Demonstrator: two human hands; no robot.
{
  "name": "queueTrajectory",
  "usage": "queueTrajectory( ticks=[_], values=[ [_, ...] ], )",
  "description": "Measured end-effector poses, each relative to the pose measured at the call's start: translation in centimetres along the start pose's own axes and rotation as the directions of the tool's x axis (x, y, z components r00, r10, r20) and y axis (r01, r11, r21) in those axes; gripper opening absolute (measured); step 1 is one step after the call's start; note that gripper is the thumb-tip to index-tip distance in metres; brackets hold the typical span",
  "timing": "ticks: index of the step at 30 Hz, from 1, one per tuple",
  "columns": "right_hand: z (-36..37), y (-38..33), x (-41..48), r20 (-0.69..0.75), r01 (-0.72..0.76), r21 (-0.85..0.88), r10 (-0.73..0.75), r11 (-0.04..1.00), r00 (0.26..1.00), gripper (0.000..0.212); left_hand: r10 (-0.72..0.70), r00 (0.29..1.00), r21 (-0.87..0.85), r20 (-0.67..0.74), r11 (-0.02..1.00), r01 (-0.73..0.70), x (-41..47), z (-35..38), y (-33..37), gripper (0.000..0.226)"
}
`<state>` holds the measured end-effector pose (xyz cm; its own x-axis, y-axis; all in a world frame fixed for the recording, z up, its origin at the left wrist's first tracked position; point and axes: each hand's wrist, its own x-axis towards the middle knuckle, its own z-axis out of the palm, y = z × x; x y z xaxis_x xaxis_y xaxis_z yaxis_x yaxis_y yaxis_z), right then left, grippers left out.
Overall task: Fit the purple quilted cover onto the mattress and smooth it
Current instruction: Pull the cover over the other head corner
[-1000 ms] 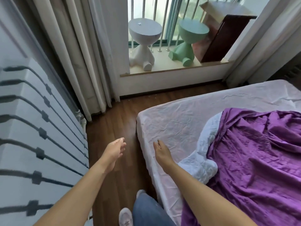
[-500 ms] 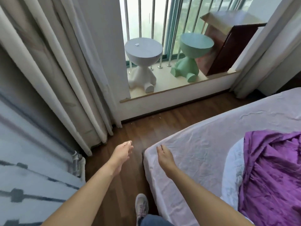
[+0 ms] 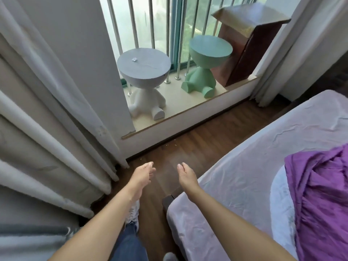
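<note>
Cover [image 3: 323, 194] bunched, purple, white underside showing, on mattress [image 3: 244, 178]. Left hand [image 3: 143, 175], right hand [image 3: 186, 176] relaxed, empty.

Dark wood-look floor [image 3: 197, 147], faintly glossy, beneath the left hand [image 3: 143, 176] and right hand [image 3: 186, 176]. Right of the right hand, crinkled pale lilac cloth over the mattress [image 3: 244, 176]. Further right, creased purple cover [image 3: 320, 194] in soft matt fabric, with white quilted lining [image 3: 280, 204]. Left of the left hand, heavy matt cream curtains [image 3: 47, 110]. Beyond both hands, matt grey-topped stool [image 3: 144, 66], matt green stool [image 3: 210, 48], shiny metal window bars [image 3: 131, 21], polished reddish wood cabinet [image 3: 244, 49].
</note>
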<state>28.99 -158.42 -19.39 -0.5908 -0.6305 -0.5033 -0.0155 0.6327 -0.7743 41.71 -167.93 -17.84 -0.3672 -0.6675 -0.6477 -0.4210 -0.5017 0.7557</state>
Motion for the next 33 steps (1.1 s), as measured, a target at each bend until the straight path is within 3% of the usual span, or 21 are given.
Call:
queueTrajectory(
  ticks=[5, 15, 24, 33],
  values=[
    [1.2, -3.8, 6.2, -0.062, -0.062, -0.003, 0.062, 0.998, 0.996, 0.052, 0.004, 0.996, 0.078, 0.087, 0.997, -0.011, 6.7, -2.8, 4.8, 0.041],
    [4.6, -14.1, 18.0, -0.202, -0.146, 0.182, 0.182, 0.972, 0.962, 0.053, 0.043, 0.957, 0.266, 0.287, 0.956, -0.123, 19.7, -6.4, 19.3, 0.043],
    [-1.4, -15.0, 22.6, -0.389, -0.196, 0.29, 0.302, 0.937, 0.87, 0.052, 0.017, 0.863, 0.306, 0.505, 0.931, -0.197, 25.9, 1.2, 24.0, 0.044],
    [-12.6, -12.8, 28.8, -0.502, -0.247, 0.455, 0.476, 0.855, 0.722, 0.051, -0.076, 0.715, 0.407, 0.695, 0.861, -0.305, 33.1, 17.3, 29.8, 0.043]
  ],
)
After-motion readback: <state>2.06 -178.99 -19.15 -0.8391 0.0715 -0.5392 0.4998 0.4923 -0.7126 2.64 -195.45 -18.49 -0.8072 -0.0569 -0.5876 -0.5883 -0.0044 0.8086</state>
